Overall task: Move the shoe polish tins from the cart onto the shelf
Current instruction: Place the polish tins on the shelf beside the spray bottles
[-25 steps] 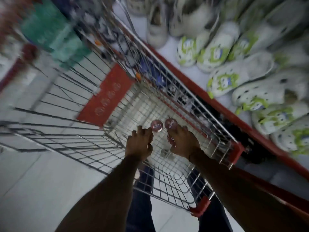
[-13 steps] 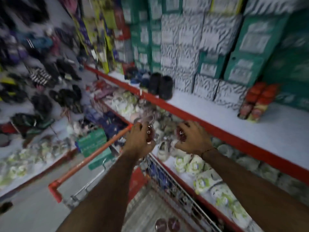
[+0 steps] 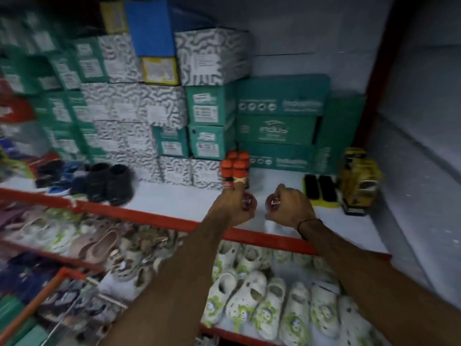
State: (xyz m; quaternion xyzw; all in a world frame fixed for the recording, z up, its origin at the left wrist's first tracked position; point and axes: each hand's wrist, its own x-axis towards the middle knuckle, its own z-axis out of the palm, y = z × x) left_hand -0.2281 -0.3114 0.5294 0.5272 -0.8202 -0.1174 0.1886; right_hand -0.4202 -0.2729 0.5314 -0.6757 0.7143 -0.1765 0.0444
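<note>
My left hand (image 3: 230, 208) is closed around a small round red shoe polish tin (image 3: 249, 203), its lid facing right. My right hand (image 3: 290, 208) grips a second red tin (image 3: 272, 203), lid facing left. Both hands hover just above the white top of the shelf (image 3: 174, 199), past its red front edge, a little in front of a pack of red-capped bottles (image 3: 235, 171). A corner of the cart (image 3: 45, 295) with its orange-red handle shows at the lower left; its basket is out of view.
Stacked green and patterned shoe boxes (image 3: 212, 116) fill the back of the shelf. Black shoes (image 3: 109, 183) sit at the left, black brushes (image 3: 319, 187) and a yellow-black box (image 3: 359, 181) at the right. White clogs (image 3: 269, 308) crowd the lower shelf. A wall closes the right side.
Both hands rose out of the cart basket, each carrying a tin, and moved right and forward over the upper shelf. The view swung from the cart up to the shelf.
</note>
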